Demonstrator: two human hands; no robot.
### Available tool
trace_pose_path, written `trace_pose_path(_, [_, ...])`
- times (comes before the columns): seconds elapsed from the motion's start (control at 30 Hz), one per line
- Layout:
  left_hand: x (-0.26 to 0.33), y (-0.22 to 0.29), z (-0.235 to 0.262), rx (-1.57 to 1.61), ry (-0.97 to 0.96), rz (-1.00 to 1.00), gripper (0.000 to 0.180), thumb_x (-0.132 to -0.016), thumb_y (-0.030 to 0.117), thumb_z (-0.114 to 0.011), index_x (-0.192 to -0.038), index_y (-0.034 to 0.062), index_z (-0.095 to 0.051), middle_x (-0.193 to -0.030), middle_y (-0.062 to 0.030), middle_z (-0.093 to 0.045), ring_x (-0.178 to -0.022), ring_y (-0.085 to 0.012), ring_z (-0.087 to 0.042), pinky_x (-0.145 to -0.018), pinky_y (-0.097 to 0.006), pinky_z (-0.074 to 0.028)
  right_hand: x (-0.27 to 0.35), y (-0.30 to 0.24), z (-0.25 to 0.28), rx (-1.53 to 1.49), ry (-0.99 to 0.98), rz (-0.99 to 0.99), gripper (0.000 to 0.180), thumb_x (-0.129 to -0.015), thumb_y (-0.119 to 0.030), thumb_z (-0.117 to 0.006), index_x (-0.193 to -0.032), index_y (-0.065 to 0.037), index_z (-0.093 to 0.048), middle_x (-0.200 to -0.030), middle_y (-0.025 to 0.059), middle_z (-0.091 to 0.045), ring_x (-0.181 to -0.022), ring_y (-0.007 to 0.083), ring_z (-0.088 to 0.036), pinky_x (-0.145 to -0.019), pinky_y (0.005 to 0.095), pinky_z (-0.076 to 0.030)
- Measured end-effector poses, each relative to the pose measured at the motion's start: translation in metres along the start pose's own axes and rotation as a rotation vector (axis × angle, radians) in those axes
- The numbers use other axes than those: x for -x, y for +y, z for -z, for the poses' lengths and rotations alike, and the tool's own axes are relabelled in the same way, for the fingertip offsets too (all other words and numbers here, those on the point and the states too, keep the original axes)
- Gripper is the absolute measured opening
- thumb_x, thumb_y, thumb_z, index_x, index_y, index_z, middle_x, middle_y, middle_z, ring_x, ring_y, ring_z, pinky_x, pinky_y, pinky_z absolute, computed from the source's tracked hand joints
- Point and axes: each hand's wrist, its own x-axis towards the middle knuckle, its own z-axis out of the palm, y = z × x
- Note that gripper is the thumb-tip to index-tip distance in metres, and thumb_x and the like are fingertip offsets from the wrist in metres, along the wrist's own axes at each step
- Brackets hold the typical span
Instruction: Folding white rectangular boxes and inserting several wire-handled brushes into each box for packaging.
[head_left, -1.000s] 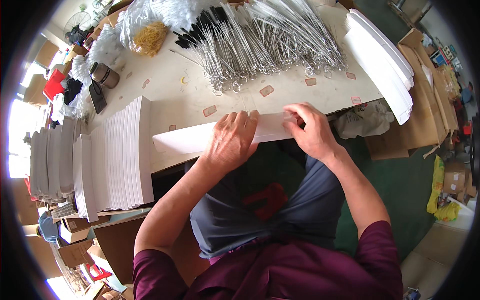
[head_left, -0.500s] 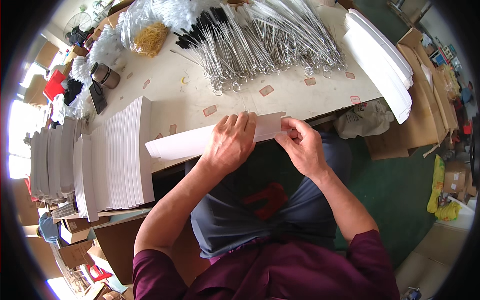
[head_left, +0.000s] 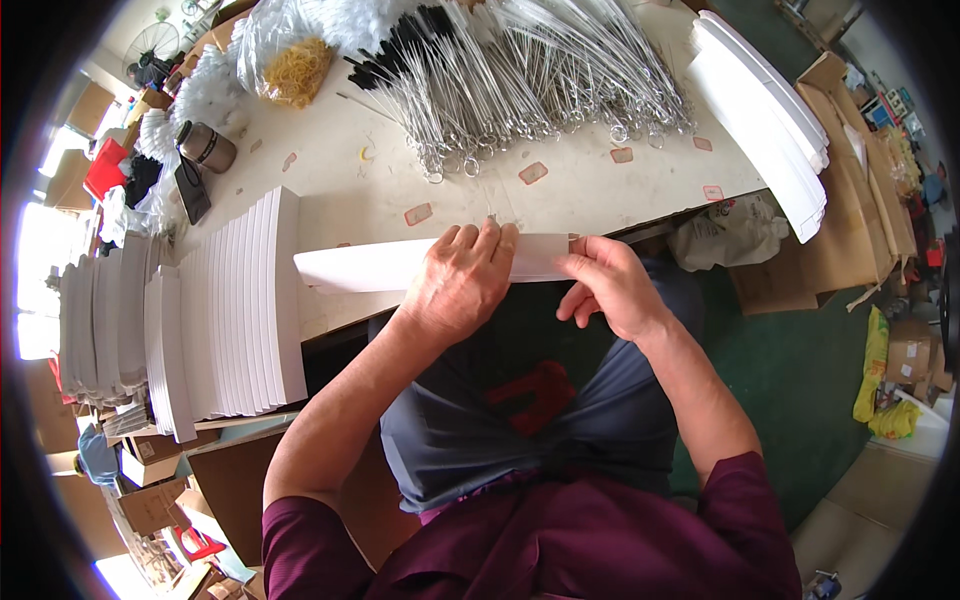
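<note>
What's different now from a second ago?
The white carton has shifted slightly left and lies more level across the picture. The right hand has moved nearer the body, at the carton's right end. Unchanged: the left hand on the carton, the metal rods, the white stack.

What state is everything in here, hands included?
Long white carton: held at the front of the table.
Left hand: gripping the carton from above.
Right hand: at its right end, grip unclear.
Ring-handled wire brushes: heaped loose.
Tumbler: lidded.
White cartons at left: packed side by side.
</note>
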Motion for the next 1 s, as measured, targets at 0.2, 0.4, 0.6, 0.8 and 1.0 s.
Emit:
trace_pose_path(0.2, [0.0,0.0,-0.004,0.043,0.029,-0.027,0.056,-0.076,0.017,-0.079,-0.125,-0.0047,-0.06,-0.117,-0.0212,-0.067,-0.102,-0.0343,-0.068,-0.09,-0.044,-0.056,-0.005,-0.003,0.013,-0.172,-0.043,-0.177,0.034,-0.101,-0.023,-0.066,-0.117,0.007,-0.063,-0.105,0.0146,-0.07,-0.052,0.0139,-0.065,-0.041,0.0239,-0.047])
trace_pose_path(0.4, [-0.005,-0.008,0.003,0.08,0.012,0.029,0.052,-0.076,0.017,-0.079,-0.121,-0.0028,-0.061,-0.111,-0.0179,-0.068,-0.098,-0.0339,-0.069,-0.085,-0.044,-0.057,-0.001,-0.013,0.005,1.231,0.335,0.988,0.052,-0.083,-0.017,-0.083,-0.124,0.005,-0.06,-0.116,0.0167,-0.068,-0.099,0.0305,-0.07,-0.085,0.0415,-0.056])
trace_pose_path(0.6, [-0.019,-0.001,-0.001,0.18,-0.059,0.054,0.049,-0.077,0.019,-0.08,-0.117,-0.0023,-0.061,-0.106,-0.0164,-0.068,-0.098,-0.0347,-0.069,-0.084,-0.045,-0.056,-0.025,0.0,-0.004,1.499,0.066,0.907,0.062,-0.086,-0.024,-0.078,-0.134,0.006,-0.054,-0.127,0.0186,-0.06,-0.12,0.0332,-0.058,-0.108,0.0429,-0.044])
trace_pose_path(0.8, [-0.004,-0.015,0.014,0.178,0.013,0.088,0.058,-0.079,0.024,-0.082,-0.125,-0.0031,-0.06,-0.113,-0.0181,-0.066,-0.108,-0.0373,-0.066,-0.094,-0.047,-0.053,-0.034,-0.008,0.008,1.569,-0.001,0.924,0.059,-0.088,-0.022,-0.076,-0.134,0.007,-0.053,-0.124,0.0186,-0.06,-0.117,0.0333,-0.059,-0.106,0.0433,-0.046])
trace_pose_path(1.0, [0.015,-0.033,0.014,0.224,-0.053,0.136,0.063,-0.08,0.027,-0.082,-0.13,-0.0028,-0.057,-0.116,-0.0187,-0.065,-0.111,-0.0391,-0.065,-0.097,-0.047,-0.051,-0.033,-0.019,0.005,1.564,-0.02,0.871,0.063,-0.087,-0.024,-0.078,-0.135,0.007,-0.053,-0.125,0.0185,-0.062,-0.117,0.0333,-0.059,-0.107,0.0434,-0.046])
